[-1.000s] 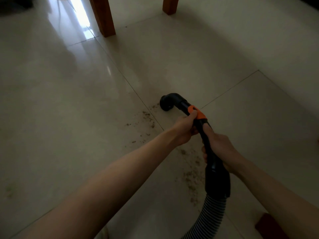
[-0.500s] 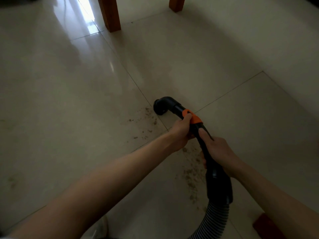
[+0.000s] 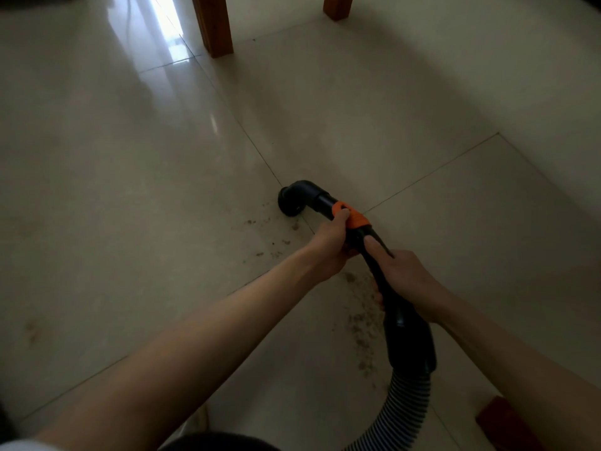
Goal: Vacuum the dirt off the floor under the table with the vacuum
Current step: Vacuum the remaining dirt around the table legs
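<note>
Both hands hold the vacuum wand point(image 3: 374, 252), a black tube that slants from lower right up toward the middle of the tiled floor point(image 3: 130, 190); its elbow-shaped black nozzle point(image 3: 294, 200) sits mouth-down on the floor, right at a grout line where two tile seams meet; the left hand point(image 3: 328, 245) has its fingers curled round the tube just behind an orange collar point(image 3: 353, 218), with the thumb lying up against that collar; the right hand point(image 3: 403, 278) grips the tube lower down, thumb stretched along the top of it; below the right hand the tube widens into a black cuff point(image 3: 411, 343), and from the cuff a ribbed grey hose point(image 3: 403, 405) curves down out of the bottom of the view. Brown dirt point(image 3: 270, 236) lies scattered just beside the nozzle on its near-left side, and a second, longer streak of dirt point(image 3: 361, 323) runs down the floor under the wand, between the two forearms; a fainter smudge point(image 3: 32, 332) marks the tile far to the left. Two wooden table legs point(image 3: 213, 26) stand at the top of the view, well apart from the nozzle; a dark red object point(image 3: 502, 421), too cropped to identify, shows at the lower right edge beside the right forearm.
</note>
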`<state>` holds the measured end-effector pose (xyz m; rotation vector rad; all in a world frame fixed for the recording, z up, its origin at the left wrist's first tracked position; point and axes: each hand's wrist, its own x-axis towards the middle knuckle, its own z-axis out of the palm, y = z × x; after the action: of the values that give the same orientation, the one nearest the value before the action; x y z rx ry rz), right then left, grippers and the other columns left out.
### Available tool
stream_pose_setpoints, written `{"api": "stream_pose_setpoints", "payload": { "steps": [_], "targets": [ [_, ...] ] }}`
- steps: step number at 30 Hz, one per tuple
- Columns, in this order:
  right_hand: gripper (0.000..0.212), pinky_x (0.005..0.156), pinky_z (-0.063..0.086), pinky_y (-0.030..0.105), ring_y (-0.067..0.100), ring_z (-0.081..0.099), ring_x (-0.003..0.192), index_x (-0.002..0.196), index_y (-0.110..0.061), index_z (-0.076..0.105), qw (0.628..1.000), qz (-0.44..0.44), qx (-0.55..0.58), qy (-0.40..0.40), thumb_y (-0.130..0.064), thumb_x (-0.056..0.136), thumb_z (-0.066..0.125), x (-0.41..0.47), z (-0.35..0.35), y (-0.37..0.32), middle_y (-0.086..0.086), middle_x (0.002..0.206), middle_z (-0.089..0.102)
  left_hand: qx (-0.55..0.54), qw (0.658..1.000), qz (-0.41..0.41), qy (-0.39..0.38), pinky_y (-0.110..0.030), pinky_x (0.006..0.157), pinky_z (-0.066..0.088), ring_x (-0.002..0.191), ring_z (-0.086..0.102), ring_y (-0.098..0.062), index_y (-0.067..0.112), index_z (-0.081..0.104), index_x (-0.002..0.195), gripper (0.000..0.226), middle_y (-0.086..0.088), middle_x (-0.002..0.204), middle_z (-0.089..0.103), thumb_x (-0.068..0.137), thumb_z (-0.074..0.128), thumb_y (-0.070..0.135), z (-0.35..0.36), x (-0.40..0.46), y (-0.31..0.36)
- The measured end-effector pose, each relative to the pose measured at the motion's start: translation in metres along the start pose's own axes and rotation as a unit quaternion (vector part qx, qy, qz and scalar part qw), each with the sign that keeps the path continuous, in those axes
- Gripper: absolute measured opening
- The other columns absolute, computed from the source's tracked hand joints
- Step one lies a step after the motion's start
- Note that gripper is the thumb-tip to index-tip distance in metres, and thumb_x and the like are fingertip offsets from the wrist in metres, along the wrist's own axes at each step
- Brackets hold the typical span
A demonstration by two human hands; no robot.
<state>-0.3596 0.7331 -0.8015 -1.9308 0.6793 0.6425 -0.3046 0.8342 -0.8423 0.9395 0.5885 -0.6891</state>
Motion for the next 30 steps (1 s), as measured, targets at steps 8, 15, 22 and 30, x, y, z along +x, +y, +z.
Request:
{"api": "stream_pose_setpoints", "payload": {
  "steps": [8, 15, 22, 30],
  "targets": [
    [0.048, 0.041, 0.044, 0.024, 0.019, 0.052, 0.039, 0.074, -0.006, 0.051, 1.0, -0.014, -0.004, 0.014, -0.05, 0.092, 0.05, 0.003, 0.003, -0.013, 0.01, 0.055, 0.053, -0.001, 1.0, 0.011, 0.01, -0.03, 0.069, 0.048, 0.077, 0.055, -0.02, 0.006, 0.04, 0.108, 0.021, -0.008, 0.089, 0.054, 0.101, 0.038, 0.025, 0.004, -0.005, 0.014],
    [0.048, 0.041, 0.045, 0.024, 0.017, 0.051, 0.038, 0.076, -0.006, 0.052, 0.999, -0.008, -0.022, -0.031, -0.051, 0.092, 0.051, -0.004, 0.009, -0.005, 0.009, 0.057, 0.053, -0.026, 0.999, 0.018, 0.037, -0.03, 0.07, 0.049, 0.078, 0.057, -0.02, 0.011, 0.046, 0.087, 0.02, -0.008, 0.089, 0.055, 0.1, 0.039, 0.025, -0.014, -0.012, -0.001],
    [0.048, 0.044, 0.047, 0.028, 0.02, 0.052, 0.041, 0.075, -0.006, 0.05, 0.999, -0.017, -0.029, -0.015, -0.051, 0.092, 0.05, -0.007, 0.009, -0.005, 0.011, 0.058, 0.053, -0.033, 0.999, 0.008, 0.015, -0.031, 0.073, 0.049, 0.078, 0.056, -0.019, 0.013, 0.044, 0.084, 0.021, -0.007, 0.087, 0.054, 0.1, 0.039, 0.024, -0.011, -0.02, 0.003],
    [0.046, 0.042, 0.044, 0.025, 0.018, 0.053, 0.039, 0.08, -0.008, 0.054, 0.997, -0.032, -0.06, -0.045, -0.053, 0.092, 0.049, -0.01, 0.025, 0.0, 0.006, 0.053, 0.055, -0.088, 0.995, 0.02, 0.045, -0.028, 0.066, 0.049, 0.078, 0.056, -0.018, 0.012, 0.048, 0.086, 0.019, -0.007, 0.086, 0.055, 0.099, 0.04, 0.023, -0.035, -0.031, -0.004]
  ]
}}
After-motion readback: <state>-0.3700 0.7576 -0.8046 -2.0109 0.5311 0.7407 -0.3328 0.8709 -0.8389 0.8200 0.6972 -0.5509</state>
